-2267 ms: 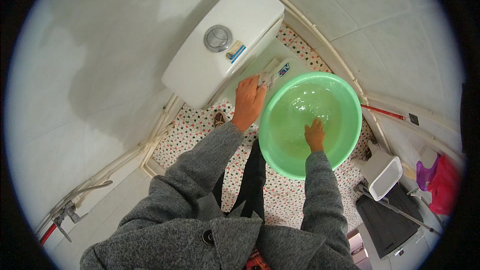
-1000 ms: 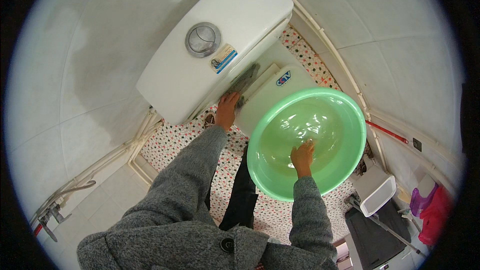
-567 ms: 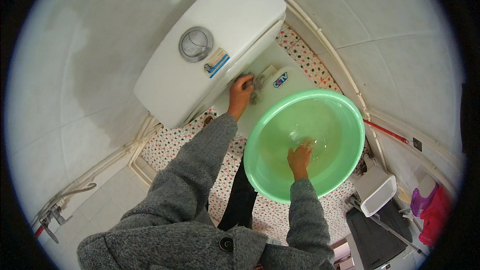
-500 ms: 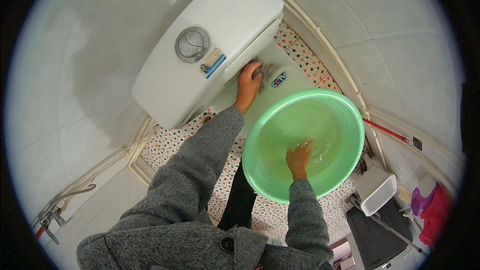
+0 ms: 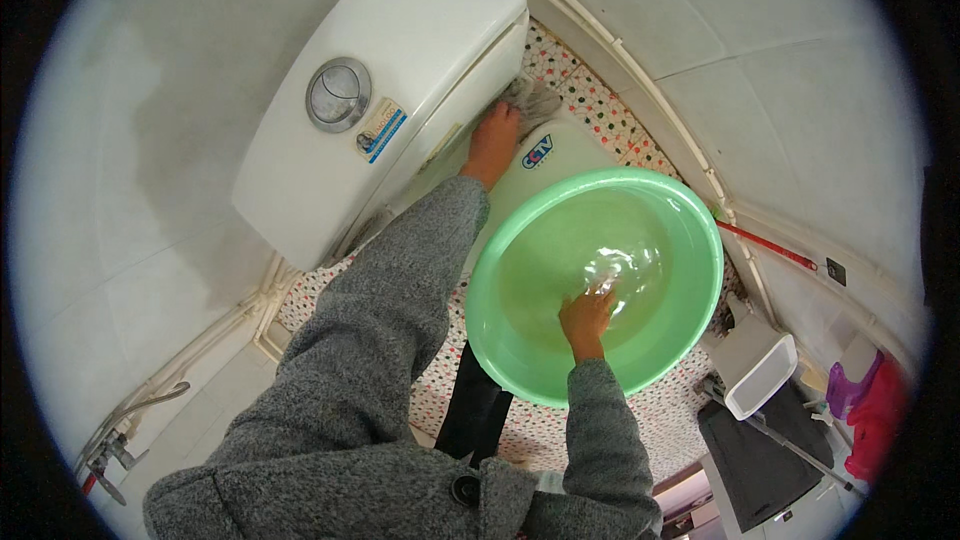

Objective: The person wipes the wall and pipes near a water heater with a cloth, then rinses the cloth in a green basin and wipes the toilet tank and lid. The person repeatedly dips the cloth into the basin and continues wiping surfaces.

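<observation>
My left hand (image 5: 492,143) reaches between the white toilet tank (image 5: 420,30) and the toilet's closed lid (image 5: 578,145). Its fingers are closed on a grey cloth (image 5: 534,100), which lies by the far end of the tank's front; part of the grip is hidden. A large light-green basin (image 5: 545,390) of slightly cloudy water rests over the front of the lid. My right hand (image 5: 587,320) dips into that water with fingers stretched out, holding nothing I can see. Ripples glint around its fingertips.
A round metal flush button (image 5: 338,95) tops the tank. Pipes (image 5: 630,60) run along the walls. To the right stand a white bin (image 5: 760,370), a dark mat (image 5: 760,465), a red stick (image 5: 770,243) and pink items (image 5: 875,425). A shower tap (image 5: 110,455) hangs at lower left.
My left hand and the cloth have moved farther along the tank front, toward its far end. My right hand stays in the basin, and the water ripples more. The view has shifted slightly.
</observation>
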A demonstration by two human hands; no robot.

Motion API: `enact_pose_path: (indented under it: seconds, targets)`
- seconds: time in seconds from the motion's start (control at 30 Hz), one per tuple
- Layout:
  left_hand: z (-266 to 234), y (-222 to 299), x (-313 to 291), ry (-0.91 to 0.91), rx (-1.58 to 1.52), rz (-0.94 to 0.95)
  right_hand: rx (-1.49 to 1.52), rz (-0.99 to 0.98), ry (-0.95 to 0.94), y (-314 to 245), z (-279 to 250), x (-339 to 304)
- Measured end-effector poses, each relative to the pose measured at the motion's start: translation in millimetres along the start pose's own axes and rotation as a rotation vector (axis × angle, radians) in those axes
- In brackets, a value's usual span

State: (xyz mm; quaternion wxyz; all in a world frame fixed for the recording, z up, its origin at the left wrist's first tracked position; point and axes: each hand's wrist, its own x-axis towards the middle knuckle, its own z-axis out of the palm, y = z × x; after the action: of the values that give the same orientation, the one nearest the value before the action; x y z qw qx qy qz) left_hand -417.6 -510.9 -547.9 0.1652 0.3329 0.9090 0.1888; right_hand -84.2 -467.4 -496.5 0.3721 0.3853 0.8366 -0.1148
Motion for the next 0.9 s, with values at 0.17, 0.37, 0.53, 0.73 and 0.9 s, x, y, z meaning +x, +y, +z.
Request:
enact_pose_path:
  seconds: [0.17,0.37,0.53,0.73,0.9]
  targets:
    - [10.6,-38.8,-88.4,-0.085,0.237,-0.147,0.157,0.077,-0.017,-14.3,-26.5,-7.4]
    - [-10.8,-65.4,-197.2,-0.278,0.224,-0.351,0.037,0.066,-0.016,-16.9,-23.3,-5.3]
    - [-16.5,-46.8,-174.2,-0.134,-0.096,-0.356,-0.047,0.010,-0.025,-12.1,-12.2,-2.7]
    - [-1.8,-23.5,-61.7,0.020,-0.238,-0.060,-0.013,0.070,-0.105,-14.6,-9.1,1.4]
    - [-12.5,-4.0,-4.2,0.096,0.074,0.178,-0.091,-0.014,-0.044,-12.5,-7.4,0.5]
